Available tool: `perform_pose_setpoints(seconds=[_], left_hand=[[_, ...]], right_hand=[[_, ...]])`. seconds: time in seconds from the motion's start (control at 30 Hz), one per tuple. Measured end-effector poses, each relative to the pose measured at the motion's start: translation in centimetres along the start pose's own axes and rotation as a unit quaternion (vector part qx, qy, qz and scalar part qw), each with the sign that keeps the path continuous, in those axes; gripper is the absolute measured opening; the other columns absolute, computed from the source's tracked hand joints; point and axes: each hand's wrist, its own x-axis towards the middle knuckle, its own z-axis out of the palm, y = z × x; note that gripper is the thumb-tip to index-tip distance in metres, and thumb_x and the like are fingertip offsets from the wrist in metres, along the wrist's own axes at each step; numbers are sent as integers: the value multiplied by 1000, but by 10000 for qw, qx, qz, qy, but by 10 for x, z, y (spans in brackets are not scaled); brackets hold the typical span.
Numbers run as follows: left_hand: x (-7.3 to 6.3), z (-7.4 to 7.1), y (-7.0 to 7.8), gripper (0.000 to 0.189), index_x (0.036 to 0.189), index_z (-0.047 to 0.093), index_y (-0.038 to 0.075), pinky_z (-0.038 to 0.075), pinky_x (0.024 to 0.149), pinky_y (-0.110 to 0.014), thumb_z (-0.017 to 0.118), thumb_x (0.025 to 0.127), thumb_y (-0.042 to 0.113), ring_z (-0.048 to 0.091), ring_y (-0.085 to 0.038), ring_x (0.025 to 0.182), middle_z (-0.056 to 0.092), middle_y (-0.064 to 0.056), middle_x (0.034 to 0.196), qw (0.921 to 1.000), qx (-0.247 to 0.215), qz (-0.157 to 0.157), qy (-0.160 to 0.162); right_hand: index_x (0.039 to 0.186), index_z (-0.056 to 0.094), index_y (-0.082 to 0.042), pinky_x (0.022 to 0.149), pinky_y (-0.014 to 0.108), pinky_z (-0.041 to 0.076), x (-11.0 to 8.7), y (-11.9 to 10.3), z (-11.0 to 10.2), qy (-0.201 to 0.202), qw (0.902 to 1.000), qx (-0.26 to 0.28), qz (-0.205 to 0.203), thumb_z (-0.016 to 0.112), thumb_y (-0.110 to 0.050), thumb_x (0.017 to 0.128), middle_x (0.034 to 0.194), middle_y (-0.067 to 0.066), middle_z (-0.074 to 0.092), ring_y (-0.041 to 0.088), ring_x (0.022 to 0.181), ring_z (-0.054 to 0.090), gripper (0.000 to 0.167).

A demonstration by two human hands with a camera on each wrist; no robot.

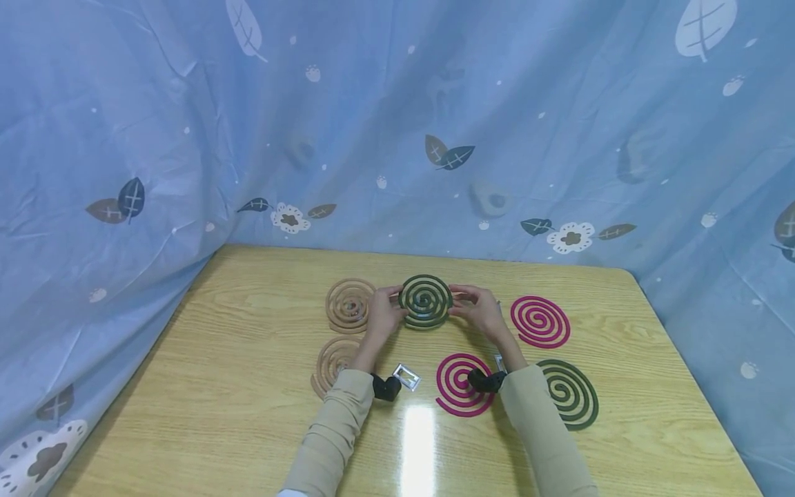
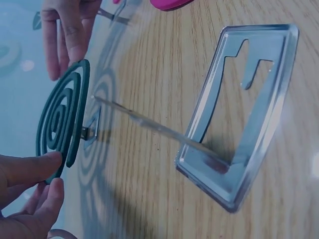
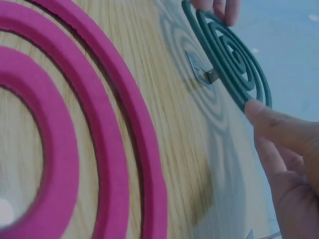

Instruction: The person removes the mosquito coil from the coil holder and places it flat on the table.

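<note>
Coil (image 1: 424, 301) of dark green lies just below the head view's centre, over a metal stand (image 3: 211, 76), the left hand (image 1: 384, 316) and right hand (image 1: 484, 315) pinching opposite edges, presumably to keep it balanced; both forearms (image 1: 340, 424) reach up from the frame's bottom, angling inward toward it.

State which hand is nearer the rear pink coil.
Right. The right hand is just left of the rear pink coil; the left hand is farther left, across the held green coil.

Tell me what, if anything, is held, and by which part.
The far green spiral, by opposite sides of its outer edge: left hand on one, right hand on the other.
</note>
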Motion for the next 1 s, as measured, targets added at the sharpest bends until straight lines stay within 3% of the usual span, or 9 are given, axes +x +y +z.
perform_pose_setpoints(seconds=[0.4,0.63,1.0], left_hand=[[-6,-2,6,47,122,56,-13,58,85,-34,67,77,-18,61,-40,106,57,-29,123,9997,-232,20,-98],[-9,-1,6,47,125,53,-15,57,87,-37,65,80,-16,60,-41,109,58,-30,122,9987,-437,48,-260],[-16,-1,7,46,122,57,-13,56,89,-39,69,79,-12,58,-42,110,57,-29,124,9980,-463,285,-337]], right_hand=[[127,58,4,92,23,52,-5,-3,-9,-294,9992,205,151,76,4,77,132,24,53,36,120,54,52],[127,57,7,91,25,53,-8,0,-14,-396,9986,314,-136,75,4,78,132,27,52,39,118,54,52],[126,58,7,91,24,53,-15,3,-25,-553,9981,208,-202,73,2,81,133,24,53,39,117,55,47]])
